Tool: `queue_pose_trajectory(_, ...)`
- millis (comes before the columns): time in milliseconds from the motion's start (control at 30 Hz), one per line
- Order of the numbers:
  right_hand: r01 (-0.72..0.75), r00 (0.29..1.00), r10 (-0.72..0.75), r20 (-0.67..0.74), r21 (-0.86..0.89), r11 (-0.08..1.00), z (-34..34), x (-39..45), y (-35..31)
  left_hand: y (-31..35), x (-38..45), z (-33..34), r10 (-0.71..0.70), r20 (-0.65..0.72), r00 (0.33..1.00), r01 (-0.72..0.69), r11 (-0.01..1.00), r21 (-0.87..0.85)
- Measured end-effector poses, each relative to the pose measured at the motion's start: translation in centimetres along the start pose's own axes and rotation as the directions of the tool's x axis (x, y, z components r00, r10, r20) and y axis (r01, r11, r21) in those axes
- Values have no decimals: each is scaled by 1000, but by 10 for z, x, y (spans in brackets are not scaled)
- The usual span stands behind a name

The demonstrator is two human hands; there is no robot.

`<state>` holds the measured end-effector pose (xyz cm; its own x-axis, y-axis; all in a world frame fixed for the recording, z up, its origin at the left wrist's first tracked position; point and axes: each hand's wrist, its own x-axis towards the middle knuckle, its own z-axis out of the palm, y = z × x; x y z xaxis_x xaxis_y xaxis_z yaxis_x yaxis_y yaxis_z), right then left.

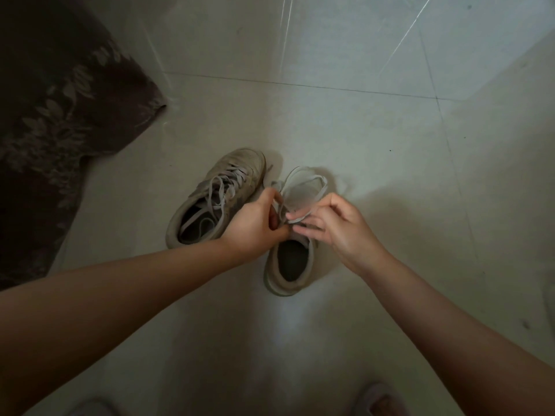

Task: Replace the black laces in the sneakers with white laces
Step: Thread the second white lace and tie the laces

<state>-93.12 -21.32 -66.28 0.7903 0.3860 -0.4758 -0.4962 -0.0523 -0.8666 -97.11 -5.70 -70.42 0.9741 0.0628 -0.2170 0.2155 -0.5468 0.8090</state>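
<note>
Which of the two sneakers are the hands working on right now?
The right-hand sneaker, the one nearer the person. Both the left hand and right hand pinch its white lace above it. The other sneaker, to the left, lies untouched, already laced.

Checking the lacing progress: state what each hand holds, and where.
Both the left hand and right hand pinch the white lace above the right sneaker, near its loop's base.

- The left sneaker [214, 199] is showing dingy beige-grey, with pale grey laces [220, 187] and a dark inside.
- The right sneaker [289, 265] is looking the same dull grey, its lace [303, 187] showing whiter.
- The floor [360, 130] is gleaming pale grey tile.
- The cloth [54, 115] is lying dark brown, patterned with lighter leaves.
</note>
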Motion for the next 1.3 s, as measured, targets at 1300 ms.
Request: queue_pose_trajectory(1300,-223,967,232,-100,96,970,-44,15,-16,-2,-10,-4,35,53,998,-39,997,71)
